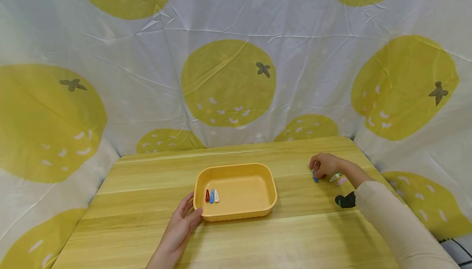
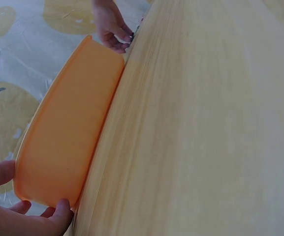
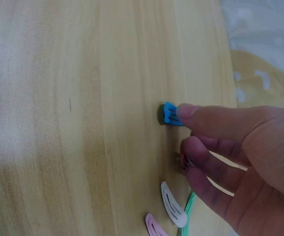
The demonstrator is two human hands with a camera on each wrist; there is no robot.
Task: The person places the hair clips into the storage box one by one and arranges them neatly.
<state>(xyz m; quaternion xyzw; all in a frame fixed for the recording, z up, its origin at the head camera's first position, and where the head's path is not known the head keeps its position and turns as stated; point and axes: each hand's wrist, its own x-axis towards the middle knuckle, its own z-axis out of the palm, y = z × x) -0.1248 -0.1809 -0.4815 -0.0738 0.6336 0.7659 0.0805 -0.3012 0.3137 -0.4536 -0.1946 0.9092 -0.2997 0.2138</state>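
My left hand holds the near left corner of a yellow plastic tray, thumb at the front and fingers along the left side. Inside the tray, a red hair clip, a blue hair clip and a white hair clip lie side by side. Off to the right, my right hand pinches another blue hair clip close over the table. A small dark thing shows by its lower fingers, partly hidden. Nearby lie white, pink and green hair clips.
A black item with a green mark is beside the right forearm. The wooden table meets a fruit-print curtain at the back and sides. Bare wood lies between the tray and my right hand.
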